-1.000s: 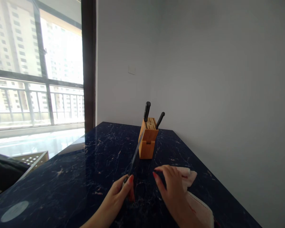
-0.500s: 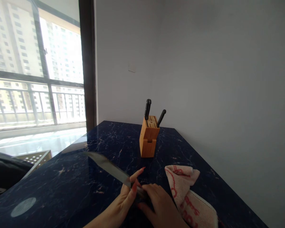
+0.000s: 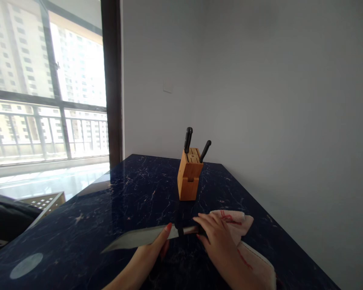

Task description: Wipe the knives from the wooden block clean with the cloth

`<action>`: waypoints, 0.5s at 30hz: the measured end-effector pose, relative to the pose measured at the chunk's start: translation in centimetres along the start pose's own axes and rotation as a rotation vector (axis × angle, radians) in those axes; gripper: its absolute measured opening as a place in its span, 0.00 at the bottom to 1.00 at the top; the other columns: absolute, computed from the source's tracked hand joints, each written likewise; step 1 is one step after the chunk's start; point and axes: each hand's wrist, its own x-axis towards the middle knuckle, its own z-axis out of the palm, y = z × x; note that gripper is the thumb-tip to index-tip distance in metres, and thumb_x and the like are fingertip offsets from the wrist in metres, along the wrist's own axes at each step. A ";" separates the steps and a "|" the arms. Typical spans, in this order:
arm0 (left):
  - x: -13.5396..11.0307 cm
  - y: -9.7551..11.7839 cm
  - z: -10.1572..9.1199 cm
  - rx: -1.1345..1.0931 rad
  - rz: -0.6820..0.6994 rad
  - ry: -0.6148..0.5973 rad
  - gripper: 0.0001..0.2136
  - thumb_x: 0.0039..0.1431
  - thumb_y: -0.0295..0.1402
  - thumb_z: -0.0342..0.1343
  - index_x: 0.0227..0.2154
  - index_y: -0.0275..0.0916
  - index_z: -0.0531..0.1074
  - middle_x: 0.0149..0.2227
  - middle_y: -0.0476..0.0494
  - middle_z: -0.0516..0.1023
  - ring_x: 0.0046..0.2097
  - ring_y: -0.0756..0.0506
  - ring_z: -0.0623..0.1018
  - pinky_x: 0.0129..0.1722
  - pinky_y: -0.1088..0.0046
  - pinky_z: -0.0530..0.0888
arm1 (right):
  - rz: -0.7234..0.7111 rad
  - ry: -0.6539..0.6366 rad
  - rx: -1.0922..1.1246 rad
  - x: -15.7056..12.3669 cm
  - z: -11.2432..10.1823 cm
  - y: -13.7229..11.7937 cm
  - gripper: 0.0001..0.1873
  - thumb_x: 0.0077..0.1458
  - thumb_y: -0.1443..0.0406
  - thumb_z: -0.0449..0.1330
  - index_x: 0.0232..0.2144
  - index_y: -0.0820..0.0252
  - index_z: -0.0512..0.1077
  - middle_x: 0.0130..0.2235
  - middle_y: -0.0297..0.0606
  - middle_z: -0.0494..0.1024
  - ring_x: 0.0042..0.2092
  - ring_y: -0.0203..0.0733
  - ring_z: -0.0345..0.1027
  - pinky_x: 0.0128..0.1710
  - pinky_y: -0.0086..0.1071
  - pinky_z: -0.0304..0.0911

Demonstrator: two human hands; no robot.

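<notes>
A large kitchen knife (image 3: 139,237) lies level across both hands above the table, its tip pointing left. My left hand (image 3: 157,243) pinches the blade near the handle, thumb on the upper face and the other fingers mostly hidden beneath. At the far end of the dark handle, my right hand (image 3: 216,237) is closed over the butt. Part of the towel (image 3: 255,257), pinkish with red markings, is covered by my right hand and forearm. Beyond the hands stands a wooden knife block (image 3: 189,181) with two black-handled knives in it.
The dark blue marble-patterned table (image 3: 133,181) runs back to a grey wall (image 3: 275,100). A pale round patch (image 3: 26,265) shows at the table's front left. Left of the table are a black item (image 3: 10,221) and a perforated beige panel (image 3: 53,203).
The knife has swung from a steep slant to nearly level. My left hand has shifted from the handle area onto the blade, and my right hand has moved right and up along the handle.
</notes>
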 end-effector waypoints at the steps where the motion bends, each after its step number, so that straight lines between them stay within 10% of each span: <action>1: 0.0 0.0 0.0 0.013 0.004 0.012 0.28 0.52 0.57 0.35 0.08 0.41 0.52 0.12 0.52 0.56 0.20 0.50 0.63 0.30 0.74 0.64 | 0.009 0.014 -0.066 -0.1 0.2 0.3 0.26 0.44 0.78 0.51 0.45 0.54 0.68 0.46 0.37 0.72 0.47 0.47 0.62 0.45 0.41 0.54; 8: 0.8 -0.9 0.0 0.122 0.078 0.043 0.28 0.55 0.54 0.32 0.09 0.41 0.55 0.14 0.52 0.60 0.22 0.50 0.65 0.31 0.76 0.64 | 0.120 0.141 -0.379 0.0 -0.3 2.4 0.12 0.47 0.69 0.56 0.37 0.58 0.67 0.36 0.42 0.72 0.38 0.49 0.63 0.36 0.41 0.53; 15: 0.7 -1.5 0.4 0.244 0.057 -0.029 0.28 0.55 0.54 0.34 0.09 0.40 0.57 0.15 0.51 0.63 0.24 0.49 0.68 0.35 0.75 0.65 | 0.072 0.115 -0.177 0.4 -0.9 1.4 0.07 0.53 0.68 0.52 0.25 0.56 0.67 0.29 0.33 0.73 0.35 0.41 0.64 0.36 0.36 0.48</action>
